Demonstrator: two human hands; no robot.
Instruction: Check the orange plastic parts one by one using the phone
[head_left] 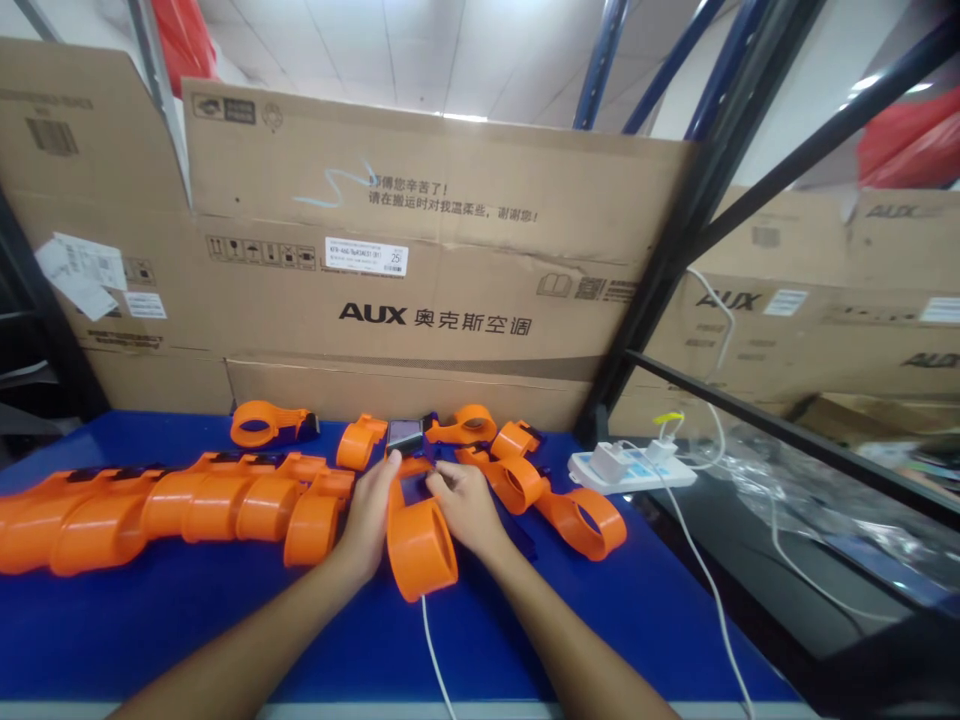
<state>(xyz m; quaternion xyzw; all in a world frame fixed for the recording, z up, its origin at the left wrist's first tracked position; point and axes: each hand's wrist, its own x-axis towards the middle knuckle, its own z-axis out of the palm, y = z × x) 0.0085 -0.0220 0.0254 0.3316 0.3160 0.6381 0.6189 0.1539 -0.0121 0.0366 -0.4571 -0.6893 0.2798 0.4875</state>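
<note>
Fingers of the left hand (371,515) and right hand (471,508) are closed on the far end of the orange dispenser (420,550), held between them over the blue surface (360,655). Light, stiff, slightly slick plastic is presumed; the narrow neck is best gripped.

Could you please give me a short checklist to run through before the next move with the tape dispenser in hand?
1. Left hand on the held tape dispenser: ok, along its left side.
2. Right hand gripping it: cannot tell; the fingertips bunch near its far end.
3. Room beside the left hand: not ok, the row of tape dispensers ends close by.
4. White cable well clear: not ok, it shows right below the held dispenser.
5. Power strip away from both hands: ok, off to the right.
</note>
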